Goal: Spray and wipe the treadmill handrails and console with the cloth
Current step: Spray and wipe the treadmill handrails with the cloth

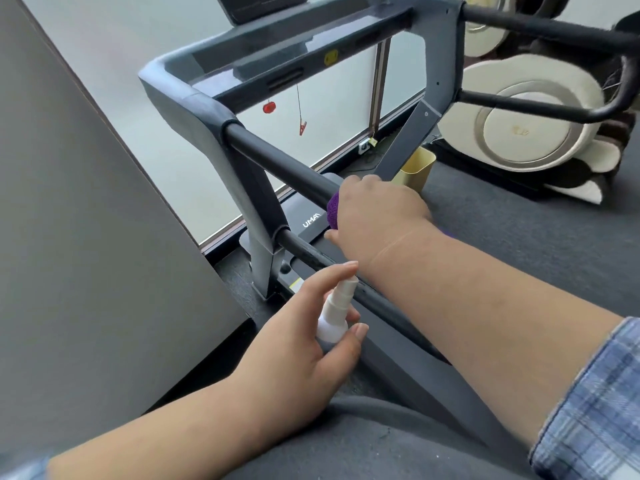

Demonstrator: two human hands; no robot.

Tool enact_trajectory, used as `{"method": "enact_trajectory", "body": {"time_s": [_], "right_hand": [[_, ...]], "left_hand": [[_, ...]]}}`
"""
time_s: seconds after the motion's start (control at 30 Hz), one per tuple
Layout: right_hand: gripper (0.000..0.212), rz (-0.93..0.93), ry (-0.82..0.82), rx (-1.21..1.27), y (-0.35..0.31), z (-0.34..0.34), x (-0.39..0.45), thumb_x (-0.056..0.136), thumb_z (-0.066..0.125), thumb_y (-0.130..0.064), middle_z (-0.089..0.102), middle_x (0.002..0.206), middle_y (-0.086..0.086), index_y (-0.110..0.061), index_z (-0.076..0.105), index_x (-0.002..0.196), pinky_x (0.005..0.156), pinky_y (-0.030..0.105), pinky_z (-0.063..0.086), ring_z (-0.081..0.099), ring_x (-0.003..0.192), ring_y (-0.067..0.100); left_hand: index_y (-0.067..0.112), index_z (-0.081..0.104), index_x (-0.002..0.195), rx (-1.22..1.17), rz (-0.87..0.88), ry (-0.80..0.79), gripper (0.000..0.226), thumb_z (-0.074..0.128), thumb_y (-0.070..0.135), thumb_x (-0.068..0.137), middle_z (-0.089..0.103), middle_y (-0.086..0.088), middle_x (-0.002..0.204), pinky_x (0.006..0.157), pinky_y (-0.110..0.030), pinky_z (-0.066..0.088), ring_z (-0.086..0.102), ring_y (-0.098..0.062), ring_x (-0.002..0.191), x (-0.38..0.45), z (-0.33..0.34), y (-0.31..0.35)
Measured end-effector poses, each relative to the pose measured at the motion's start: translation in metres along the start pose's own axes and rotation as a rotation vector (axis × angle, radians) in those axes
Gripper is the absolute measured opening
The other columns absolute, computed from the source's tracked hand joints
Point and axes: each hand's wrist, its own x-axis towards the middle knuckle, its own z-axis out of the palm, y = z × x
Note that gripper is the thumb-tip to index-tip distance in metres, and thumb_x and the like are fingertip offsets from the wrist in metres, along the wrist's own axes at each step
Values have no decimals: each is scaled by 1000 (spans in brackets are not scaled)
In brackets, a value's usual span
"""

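Note:
My right hand (375, 213) wraps a purple cloth (333, 210) around the black left handrail (277, 161) of the treadmill, about halfway along the bar. Only a small bunch of cloth shows past my fingers. My left hand (311, 337) holds a small white spray bottle (335, 311) upright just below the lower rail, with a finger resting on the nozzle. The grey console (277, 53) runs across the top of the view, with a red safety key (269, 107) and a red clip hanging under it.
A large grey panel (86, 220) stands close on the left. A frosted window sits behind the treadmill. A beige bin (417, 171) stands on the dark carpet past my right hand. A cream exercise machine (530, 123) fills the upper right.

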Motion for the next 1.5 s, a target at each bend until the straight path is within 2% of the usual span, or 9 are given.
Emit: {"method": "enact_trajectory", "body": {"time_s": [0.27,0.37,0.63,0.8,0.93,1.03,1.17,1.33,1.5], "right_hand": [[61,11,14,-44,-67,-4,71,89,65,-50,57,122,13,-9,46,129,67,40,35,61,108,35],[71,21,13,-54,-94,-8,99,85,65,-60,56,120,13,-9,45,130,64,42,35,60,108,36],[78,65,44,-45,-150,-6,161,81,68,-63,55,125,13,-9,45,132,69,42,31,59,112,36],[80,74,49,-60,-168,-7,181,81,69,-61,55,126,14,-8,42,135,70,41,31,58,114,37],[81,66,47,-78,-169,-8,182,81,69,-62,54,126,13,-9,42,135,71,41,35,57,113,36],[80,63,21,-56,-168,-11,180,80,70,-63,54,125,12,-10,43,133,70,41,33,58,113,36],[79,74,-19,-21,-160,-14,174,79,70,-65,54,126,11,-11,44,131,70,40,37,59,111,36],[72,106,-30,37,-141,-16,153,77,67,-70,57,120,8,-16,46,121,68,39,40,60,108,33],[72,103,-35,38,-118,-16,123,79,65,-71,57,119,8,-16,46,121,70,39,44,60,106,32]], "left_hand": [[66,34,133,-26,27,11,57,60,47,86,64,19,101,73,-10,46,65,-8,87,45,-70,-50],[65,33,133,-39,37,14,57,60,46,87,64,18,100,74,-11,47,65,-10,86,59,-97,-72],[64,34,134,-29,54,-10,57,59,46,86,65,17,100,71,-22,50,64,-9,79,83,-162,-126],[64,34,134,-37,80,-31,57,59,46,87,65,17,100,72,-18,49,65,-11,82,93,-184,-146],[64,33,135,-47,112,-84,57,59,45,88,64,16,100,71,-24,49,64,-9,80,99,-188,-151],[66,32,133,-52,128,-125,56,58,46,87,64,17,100,72,-18,48,64,-8,81,99,-183,-150],[66,32,133,-64,152,-166,56,58,47,87,64,17,100,72,-19,50,65,-10,85,94,-174,-144],[69,34,130,-92,148,-187,56,59,46,85,64,17,99,75,-9,45,65,-10,94,85,-158,-131],[67,34,130,-100,162,-210,55,58,47,85,63,19,100,76,-8,43,64,-7,91,74,-134,-108]]}}
